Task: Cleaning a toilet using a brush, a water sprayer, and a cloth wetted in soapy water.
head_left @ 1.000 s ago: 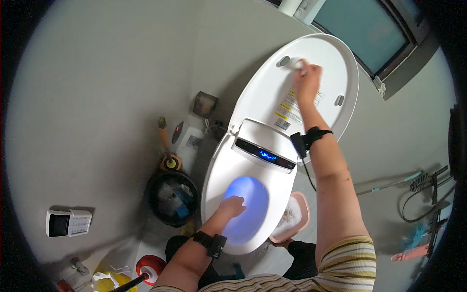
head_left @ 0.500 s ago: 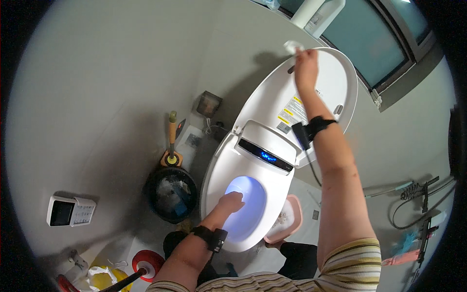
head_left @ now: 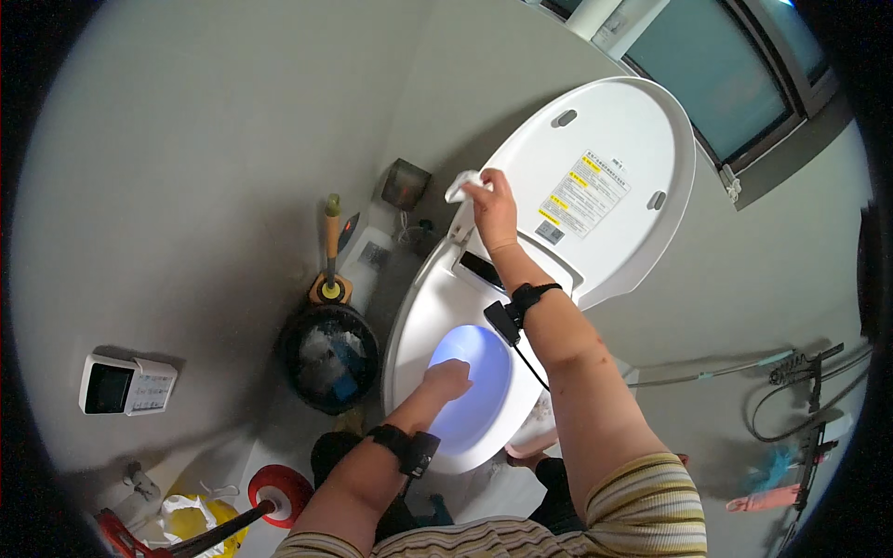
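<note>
One lid [head_left: 642,139] is already up, upper right, my right hand [head_left: 479,182] pinches white tissue [head_left: 459,187] beside it, left hand [head_left: 448,378] fisted mid-frame, and I can't tell what remains.

A round black bin [head_left: 296,398] stands on the floor [head_left: 395,286], with something blue [head_left: 347,385] inside. Just beyond the bin is an orange-brown block [head_left: 345,291] with an upright wooden-handled tool [head_left: 332,232]. Farther past the bin, a dark box [head_left: 406,185] is fixed to the wall [head_left: 223,158], a pale cord [head_left: 403,223] below it. Left of the bin hangs a white panel [head_left: 139,385] with a dark screen [head_left: 108,389]. Nearer than the bin, leftward, are a red disc [head_left: 299,493] on a dark rod [head_left: 223,530] and a yellow-and-white bag [head_left: 191,524]. Right of the bin sits a pink basin [head_left: 535,446], partly hidden. Well right of the bin are a hose [head_left: 707,375], a blue fluffy thing [head_left: 771,471] and a pink piece [head_left: 765,499]; far off, beyond and right of it, a window [head_left: 716,79] and a white bottle [head_left: 630,28].
</note>
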{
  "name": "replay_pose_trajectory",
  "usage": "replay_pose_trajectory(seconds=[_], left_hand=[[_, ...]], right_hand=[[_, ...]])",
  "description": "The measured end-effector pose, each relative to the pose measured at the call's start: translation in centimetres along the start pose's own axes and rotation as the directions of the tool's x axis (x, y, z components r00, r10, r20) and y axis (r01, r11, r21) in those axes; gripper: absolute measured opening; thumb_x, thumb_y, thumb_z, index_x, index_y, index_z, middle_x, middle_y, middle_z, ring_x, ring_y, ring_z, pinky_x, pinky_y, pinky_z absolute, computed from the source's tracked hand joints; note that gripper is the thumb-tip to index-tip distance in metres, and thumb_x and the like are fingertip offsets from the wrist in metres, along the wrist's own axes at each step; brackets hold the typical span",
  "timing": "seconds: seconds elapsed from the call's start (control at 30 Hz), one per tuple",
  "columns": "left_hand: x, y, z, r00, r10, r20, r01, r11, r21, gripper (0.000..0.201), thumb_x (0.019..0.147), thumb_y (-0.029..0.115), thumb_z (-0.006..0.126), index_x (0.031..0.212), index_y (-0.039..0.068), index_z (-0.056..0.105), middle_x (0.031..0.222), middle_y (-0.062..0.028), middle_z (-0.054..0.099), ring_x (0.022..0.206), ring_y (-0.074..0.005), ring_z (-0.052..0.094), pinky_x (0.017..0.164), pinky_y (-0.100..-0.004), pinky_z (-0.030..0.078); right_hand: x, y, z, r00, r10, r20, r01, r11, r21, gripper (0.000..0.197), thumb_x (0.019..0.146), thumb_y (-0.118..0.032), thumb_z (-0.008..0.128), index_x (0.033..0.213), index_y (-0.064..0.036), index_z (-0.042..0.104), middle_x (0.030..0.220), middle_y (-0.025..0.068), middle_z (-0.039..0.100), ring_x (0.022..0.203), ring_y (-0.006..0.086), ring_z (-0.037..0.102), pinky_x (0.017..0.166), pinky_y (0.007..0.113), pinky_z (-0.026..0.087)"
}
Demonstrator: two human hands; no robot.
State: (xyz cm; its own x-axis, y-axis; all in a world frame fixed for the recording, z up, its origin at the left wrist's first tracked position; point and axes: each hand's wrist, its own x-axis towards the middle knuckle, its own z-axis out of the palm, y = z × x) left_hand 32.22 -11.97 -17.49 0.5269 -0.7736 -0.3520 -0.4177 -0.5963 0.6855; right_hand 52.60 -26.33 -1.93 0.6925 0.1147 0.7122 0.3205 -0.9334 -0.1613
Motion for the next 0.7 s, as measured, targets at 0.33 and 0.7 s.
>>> replay_pose_trajectory(seconds=[0.33,0.7], left_hand=[[1.6,0.4,0.6,0.997,-0.028,0.069,0.028,1.000,-0.004,0.041,0.088,0.035,0.060,0.116,0.004,0.061,0.113,-0.0189,0.065,0.109,-0.0356,0.060,0.095,-0.0468,0.047],[2.3,1.1,0.9,0.998,0.012,0.059,-0.015,0.998,0.053,0.038,0.089,0.035,0.057,0.110,0.005,0.065,0.113,-0.0174,0.065,0.107,-0.0348,0.061,0.093,-0.0459,0.048]], right_hand=[[-5.4,2.2,3.9,0.903,0.268,0.337,-0.361,0.897,0.254,0.027,0.080,-0.019,0.064,0.093,-0.0003,0.050,0.088,0.0217,0.054,0.089,0.0387,0.055,0.080,0.040,0.043],[5.4,7.8,-7.8,0.925,0.168,-0.342,-0.192,0.981,-0.038,0.023,0.080,-0.007,0.065,0.103,-0.0077,0.066,0.095,0.0153,0.051,0.086,0.0316,0.055,0.077,0.039,0.048]])
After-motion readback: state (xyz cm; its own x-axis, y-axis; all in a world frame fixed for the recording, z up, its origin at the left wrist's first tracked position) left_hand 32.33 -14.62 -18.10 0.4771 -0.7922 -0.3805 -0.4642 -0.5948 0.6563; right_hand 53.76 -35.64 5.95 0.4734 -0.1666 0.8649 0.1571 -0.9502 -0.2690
